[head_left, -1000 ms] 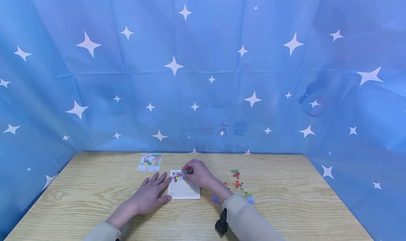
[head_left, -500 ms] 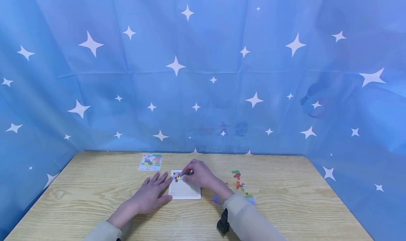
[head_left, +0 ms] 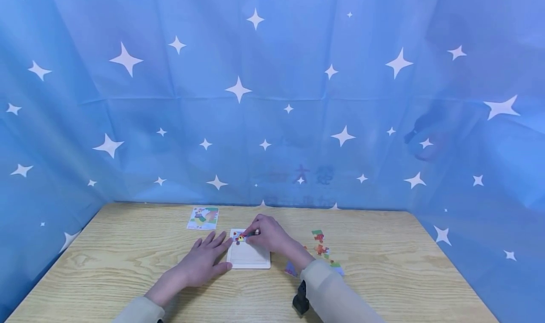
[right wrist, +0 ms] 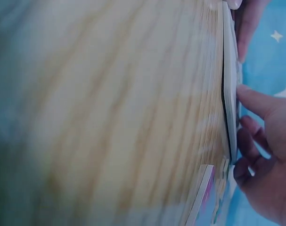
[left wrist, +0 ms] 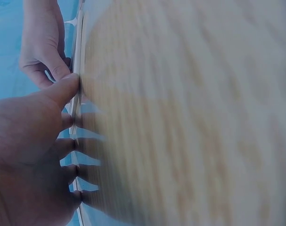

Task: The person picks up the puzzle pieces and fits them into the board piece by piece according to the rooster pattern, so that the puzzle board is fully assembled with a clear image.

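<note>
In the head view a white puzzle tray [head_left: 251, 261] lies on the table, with colourful jigsaw pieces [head_left: 237, 236] along its far-left part. My left hand [head_left: 200, 265] rests spread on the wood, its forefinger and thumb touching the tray's left edge. Over the tray's far side is my right hand [head_left: 268, 233], thumb and forefinger pinching a puzzle piece that they mostly hide. The right wrist view shows the right thumb [right wrist: 256, 101] at the tray's [right wrist: 231, 89] top, the other fingers curled beside it. The left wrist view sees both hands at the tray's thin edge.
Loose jigsaw pieces [head_left: 321, 249] lie right of the tray, partly behind the right forearm. A picture card [head_left: 203, 218] lies at the back left of the table [head_left: 396, 266]. A blue curtain with white stars [head_left: 238, 89] stands behind. A black wrist device [head_left: 300, 300] hangs at the right cuff.
The right thumb and forefinger have shifted slightly over the pieces at the tray's far side. The left hand keeps its place at the tray's edge. The whole view has drifted a little.
</note>
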The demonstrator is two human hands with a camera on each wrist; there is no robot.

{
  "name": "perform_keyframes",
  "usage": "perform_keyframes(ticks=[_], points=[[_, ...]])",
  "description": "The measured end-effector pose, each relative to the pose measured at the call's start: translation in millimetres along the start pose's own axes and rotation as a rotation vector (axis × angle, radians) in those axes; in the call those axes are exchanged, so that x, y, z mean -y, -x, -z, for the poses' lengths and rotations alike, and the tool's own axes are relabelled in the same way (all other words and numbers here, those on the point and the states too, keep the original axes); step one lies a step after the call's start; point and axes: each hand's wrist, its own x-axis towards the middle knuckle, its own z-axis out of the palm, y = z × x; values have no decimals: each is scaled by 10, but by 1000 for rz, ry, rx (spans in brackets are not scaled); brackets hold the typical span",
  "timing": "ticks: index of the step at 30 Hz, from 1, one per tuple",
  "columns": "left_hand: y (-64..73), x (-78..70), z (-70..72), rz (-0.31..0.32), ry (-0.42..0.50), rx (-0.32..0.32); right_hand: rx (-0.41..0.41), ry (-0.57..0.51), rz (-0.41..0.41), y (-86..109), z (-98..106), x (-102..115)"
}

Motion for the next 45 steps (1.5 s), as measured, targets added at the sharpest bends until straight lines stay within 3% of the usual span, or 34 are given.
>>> perform_keyframes(ticks=[8, 18, 26, 31, 37, 45], points=[[17, -100, 77, 30, 0, 40, 11, 21, 9, 2, 24, -14], [19, -111, 89, 38, 11, 49, 7, 31, 9, -21, 8, -26], [18, -94, 70, 37, -7, 42, -11, -99, 49, 34, 111, -133], [22, -107, 76, 30, -4, 36, -43, -163, 70, 192, 324, -291], [26, -130, 91, 27, 3, 38, -101, -136, 37, 455, 599, -550], [20, -75, 64, 9, 16, 29, -147, -167, -101, 763, 899, -884]])
